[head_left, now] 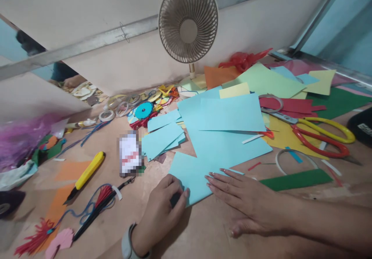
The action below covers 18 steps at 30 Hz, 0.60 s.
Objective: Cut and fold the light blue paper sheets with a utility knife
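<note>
Head view: the light blue paper sheet (197, 173) is laid flat on the brown table (203, 232), in front of the fan (188, 22). Its near corner is pinched by the left hand (162, 208), fingers curled. Its near edge is pressed by the right hand (247, 201), flat and released, with the red and yellow scissors (319, 135) well apart to the sheet's right.

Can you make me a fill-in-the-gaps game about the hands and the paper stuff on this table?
1. Both hands press on a sheet of light ____ paper.
2. The left hand is at the sheet's near corner, and the right hand lies ____ on it with straight fingers.
3. The big scissors have one red handle and one ____ handle.
4. Against the wall stands a small beige ____.

Missing words: blue; flat; yellow; fan
</note>
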Each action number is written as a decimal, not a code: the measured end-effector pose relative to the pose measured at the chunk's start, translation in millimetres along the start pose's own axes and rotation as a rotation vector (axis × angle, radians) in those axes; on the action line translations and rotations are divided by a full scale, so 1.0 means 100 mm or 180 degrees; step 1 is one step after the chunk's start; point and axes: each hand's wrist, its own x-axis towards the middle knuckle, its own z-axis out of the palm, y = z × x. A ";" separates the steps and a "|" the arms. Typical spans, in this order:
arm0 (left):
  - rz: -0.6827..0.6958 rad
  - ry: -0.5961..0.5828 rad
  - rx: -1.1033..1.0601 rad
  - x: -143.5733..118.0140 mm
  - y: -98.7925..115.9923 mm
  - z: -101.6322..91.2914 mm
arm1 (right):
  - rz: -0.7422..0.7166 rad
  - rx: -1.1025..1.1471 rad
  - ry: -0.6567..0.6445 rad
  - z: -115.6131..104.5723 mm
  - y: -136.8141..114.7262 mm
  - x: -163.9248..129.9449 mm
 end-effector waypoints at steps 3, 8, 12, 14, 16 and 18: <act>0.0029 0.0013 0.0085 0.01 0.02 0.00 | 0.0000 -0.0041 0.0041 0.01 0.00 0.00; 0.0145 0.0077 0.0357 0.00 0.04 0.00 | -0.0003 -0.0047 0.0050 0.01 0.00 0.00; 0.0273 0.0198 0.0784 -0.05 0.02 0.04 | -0.0015 0.0012 0.0100 0.02 0.00 0.00; 0.0496 0.0442 0.1084 -0.06 -0.01 0.05 | 0.0002 0.0044 0.0075 0.02 0.00 0.00; 0.0910 0.0563 0.1411 -0.06 -0.04 0.07 | 0.0027 0.0083 0.0047 0.03 0.01 0.00; 0.1413 0.0300 0.1677 -0.03 -0.08 0.07 | 0.0043 0.0121 0.0047 0.02 0.00 0.00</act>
